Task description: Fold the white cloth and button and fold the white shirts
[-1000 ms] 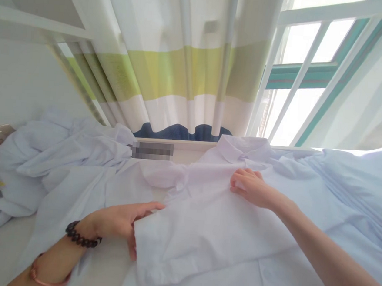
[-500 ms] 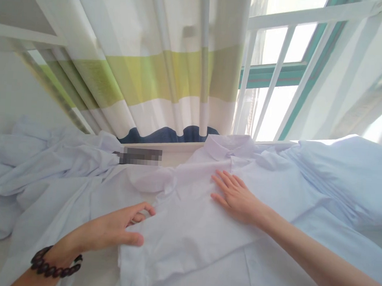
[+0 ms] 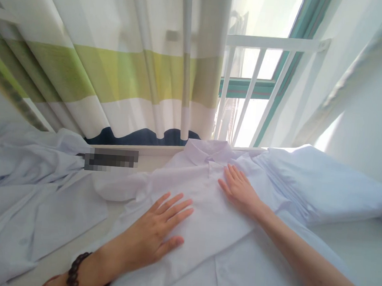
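Note:
A white collared shirt (image 3: 211, 223) lies flat in front of me, its collar (image 3: 206, 150) toward the window, one side folded over the middle. My left hand (image 3: 158, 232) rests flat on the folded part, fingers spread and open, a dark bead bracelet (image 3: 75, 274) on the wrist. My right hand (image 3: 240, 190) lies flat on the shirt's chest just below the collar, fingers stretched out. Neither hand holds anything.
A stack of folded pale blue-white garments (image 3: 318, 187) sits at the right. Crumpled white shirts (image 3: 28, 179) spread over the left. A striped green, white and navy curtain (image 3: 117, 77) hangs behind, beside a barred window (image 3: 256, 91). A white ledge (image 3: 151, 150) runs under the curtain.
My left hand let go of the shirt's folded edge and moved right onto the shirt, now flat. My right hand opened from curled to flat. The view shifted to the right.

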The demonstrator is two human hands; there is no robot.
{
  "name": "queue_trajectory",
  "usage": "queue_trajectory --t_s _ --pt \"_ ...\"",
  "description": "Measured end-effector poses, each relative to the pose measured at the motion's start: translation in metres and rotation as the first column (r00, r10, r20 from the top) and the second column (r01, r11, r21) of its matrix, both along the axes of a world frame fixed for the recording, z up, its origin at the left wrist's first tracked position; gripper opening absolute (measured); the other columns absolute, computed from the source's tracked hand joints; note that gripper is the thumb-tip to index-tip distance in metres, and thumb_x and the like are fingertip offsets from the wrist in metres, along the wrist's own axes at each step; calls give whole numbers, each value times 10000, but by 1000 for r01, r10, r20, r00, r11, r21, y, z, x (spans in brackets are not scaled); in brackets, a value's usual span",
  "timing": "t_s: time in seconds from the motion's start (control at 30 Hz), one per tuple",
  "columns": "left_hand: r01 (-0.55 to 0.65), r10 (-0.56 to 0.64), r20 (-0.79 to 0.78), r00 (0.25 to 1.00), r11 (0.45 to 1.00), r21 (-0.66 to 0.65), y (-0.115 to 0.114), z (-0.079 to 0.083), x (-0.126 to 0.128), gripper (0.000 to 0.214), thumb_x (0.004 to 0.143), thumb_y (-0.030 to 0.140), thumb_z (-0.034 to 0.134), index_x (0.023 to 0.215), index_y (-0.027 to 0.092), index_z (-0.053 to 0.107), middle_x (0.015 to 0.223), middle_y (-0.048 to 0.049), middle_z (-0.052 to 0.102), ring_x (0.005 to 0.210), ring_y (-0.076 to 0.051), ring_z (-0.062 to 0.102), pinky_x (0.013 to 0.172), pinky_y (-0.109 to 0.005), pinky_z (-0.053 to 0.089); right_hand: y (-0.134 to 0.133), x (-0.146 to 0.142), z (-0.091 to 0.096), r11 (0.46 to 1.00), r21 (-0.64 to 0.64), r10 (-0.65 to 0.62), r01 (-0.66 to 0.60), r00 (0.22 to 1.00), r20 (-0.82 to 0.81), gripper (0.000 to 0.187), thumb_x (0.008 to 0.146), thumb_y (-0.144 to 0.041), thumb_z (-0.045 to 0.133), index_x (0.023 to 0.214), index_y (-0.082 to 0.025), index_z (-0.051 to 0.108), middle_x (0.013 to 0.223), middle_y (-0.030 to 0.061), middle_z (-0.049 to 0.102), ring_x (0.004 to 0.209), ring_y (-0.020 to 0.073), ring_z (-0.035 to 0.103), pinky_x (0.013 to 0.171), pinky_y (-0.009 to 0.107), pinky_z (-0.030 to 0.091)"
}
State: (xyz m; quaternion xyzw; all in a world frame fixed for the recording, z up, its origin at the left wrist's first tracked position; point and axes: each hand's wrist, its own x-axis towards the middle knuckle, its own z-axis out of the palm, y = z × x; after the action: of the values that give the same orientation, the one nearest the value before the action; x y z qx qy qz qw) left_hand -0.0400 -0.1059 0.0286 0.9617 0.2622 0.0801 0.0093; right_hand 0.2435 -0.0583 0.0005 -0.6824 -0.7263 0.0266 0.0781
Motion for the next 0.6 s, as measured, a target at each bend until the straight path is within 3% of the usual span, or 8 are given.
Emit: queue_trajectory --t_s 0.1,0.17,0.27,0.37,0.5,0.6 --pt "-27 26 -61 998 1000 -5 0 -14 -10 607 958 435 416 1498 294 179 1538 -11 287 1406 -234 275 1152 -444 245 0 10 -12 999 -46 -20 20 1000 3 707 959 -519 198 1491 -53 224 1563 141 160 1441 257 121 1171 438 133" --pt "-51 53 -79 995 998 26 -7 -18 -23 637 946 449 436 1501 312 154 1543 3 268 1402 -234 288 1141 -422 275 -2 8 -12 998 -55 16 -17 999 -28 753 941 -569 215 1490 -54 227 1564 148 147 1440 275 122 1167 455 142" --pt "-67 74 -64 995 991 115 -18 -19 -44 653 922 456 481 1493 312 199 1528 16 306 1385 -214 323 1131 -355 298 -1 7 3 994 -42 89 -96 985 -148 692 938 -568 236 1436 -112 387 1529 128 293 1410 273 252 1144 447 235" --pt "-71 77 -26 997 984 166 -20 -14 -54 593 897 461 522 1441 327 329 1482 45 402 1355 -181 366 1142 -313 280 14 19 22 995 97 50 -29 974 -220 613 971 -480 170 1368 -135 484 1462 100 431 1363 230 359 1135 397 277" --pt "-117 117 -17 993 992 43 0 2 -24 347 921 451 479 1213 288 573 1331 9 559 1304 -221 422 1158 -414 262 44 37 30 993 108 -30 45 990 -137 617 983 -383 95 1437 -59 360 1524 107 316 1415 204 248 1166 368 196" --pt "-45 39 -58 998 992 -121 21 7 20 411 976 420 349 1291 220 520 1388 -43 511 1341 -231 380 1179 -464 189 63 44 18 1000 26 0 2 997 -78 603 983 -373 115 1464 -65 309 1539 90 278 1425 206 213 1166 377 183"
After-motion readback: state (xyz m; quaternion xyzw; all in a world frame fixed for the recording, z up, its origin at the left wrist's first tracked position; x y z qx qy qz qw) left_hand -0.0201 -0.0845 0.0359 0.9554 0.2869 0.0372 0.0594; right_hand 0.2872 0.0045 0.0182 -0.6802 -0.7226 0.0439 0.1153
